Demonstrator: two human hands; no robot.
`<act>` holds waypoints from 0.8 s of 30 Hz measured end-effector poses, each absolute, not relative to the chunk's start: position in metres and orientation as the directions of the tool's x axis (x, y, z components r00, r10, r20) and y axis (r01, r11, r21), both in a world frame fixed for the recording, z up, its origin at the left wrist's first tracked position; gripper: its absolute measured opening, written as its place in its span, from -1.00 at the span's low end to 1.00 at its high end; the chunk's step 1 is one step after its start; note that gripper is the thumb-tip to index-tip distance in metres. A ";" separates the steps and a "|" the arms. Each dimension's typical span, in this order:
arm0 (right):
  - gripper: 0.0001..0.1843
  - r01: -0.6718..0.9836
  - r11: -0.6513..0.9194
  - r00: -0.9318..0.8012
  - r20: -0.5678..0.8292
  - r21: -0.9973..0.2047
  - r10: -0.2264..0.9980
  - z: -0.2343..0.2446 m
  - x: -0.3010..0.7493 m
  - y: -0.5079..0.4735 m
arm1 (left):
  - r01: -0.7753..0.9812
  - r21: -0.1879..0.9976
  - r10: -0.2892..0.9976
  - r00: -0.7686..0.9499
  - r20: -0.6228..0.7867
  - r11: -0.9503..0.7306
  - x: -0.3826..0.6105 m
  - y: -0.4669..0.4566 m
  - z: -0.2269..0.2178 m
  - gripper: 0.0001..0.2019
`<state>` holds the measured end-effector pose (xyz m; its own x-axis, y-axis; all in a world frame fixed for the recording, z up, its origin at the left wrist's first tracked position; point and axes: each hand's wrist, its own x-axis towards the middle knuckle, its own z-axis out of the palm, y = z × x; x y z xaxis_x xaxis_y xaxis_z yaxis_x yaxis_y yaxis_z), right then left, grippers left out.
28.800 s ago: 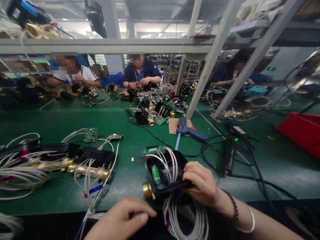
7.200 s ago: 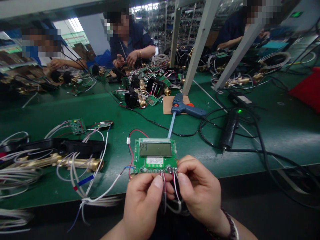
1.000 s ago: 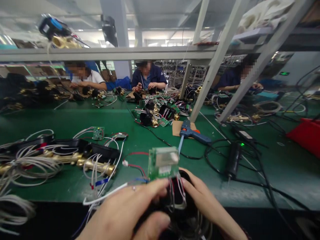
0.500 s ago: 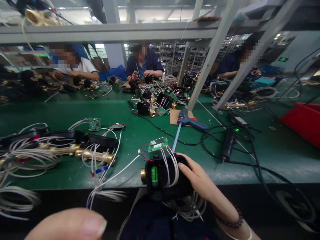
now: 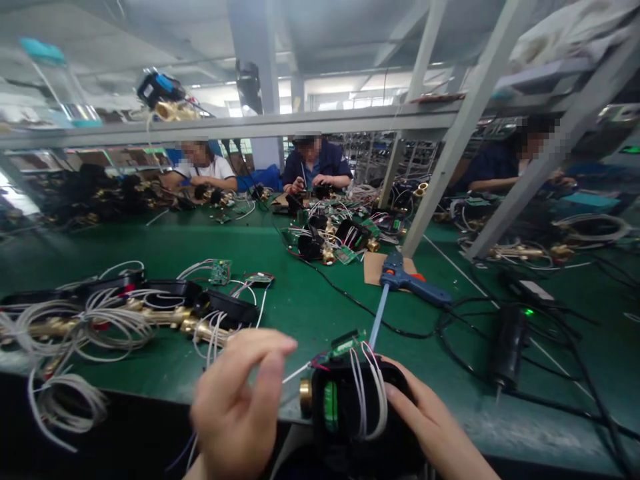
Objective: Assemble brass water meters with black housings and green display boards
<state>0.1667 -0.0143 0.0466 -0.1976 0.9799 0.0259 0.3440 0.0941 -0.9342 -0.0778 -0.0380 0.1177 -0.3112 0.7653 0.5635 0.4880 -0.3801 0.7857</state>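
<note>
My right hand (image 5: 434, 415) grips the right side of a black plastic meter housing (image 5: 385, 445) at the bench's front edge, thumb over its rim. Inside the housing lie a green cell (image 5: 331, 405) and grey-white wires (image 5: 381, 410); a brass pipe end (image 5: 305, 398) sticks out on the left. A small green circuit board (image 5: 347, 343) hangs by wires at the housing's far rim. Left of the housing, my left hand (image 5: 237, 403) is raised and slightly blurred, thumb and forefinger apart, with nothing visible between them. Behind it passes a white cable (image 5: 296, 372).
A blue glue gun (image 5: 415, 283) rests on cardboard (image 5: 373, 267), its glue stick pointing at the housing. A black electric screwdriver (image 5: 506, 347) and cables lie right. Brass meters (image 5: 163, 315) with coiled wires line the left. Several co-workers sit beyond the grey shelf frame (image 5: 447, 143).
My left hand has come up from the lower left to beside the housing. The view has tilted up and turned left; my right hand still holds the housing.
</note>
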 end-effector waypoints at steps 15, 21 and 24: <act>-0.58 0.298 0.086 -0.214 0.021 -0.951 0.977 0.048 0.167 -0.022 | -0.198 0.979 0.999 -0.024 0.036 -0.040 -0.038 0.025 0.097 -0.44; -0.59 0.291 0.082 -0.232 0.013 -0.953 0.973 0.048 0.168 -0.022 | -0.230 0.967 0.993 -0.075 0.091 -0.106 -0.038 0.016 0.101 -0.53; -0.58 0.301 0.073 -0.232 0.001 -0.951 0.973 0.047 0.169 -0.023 | -0.254 0.960 0.990 -0.099 0.098 -0.120 -0.037 0.016 0.097 -0.55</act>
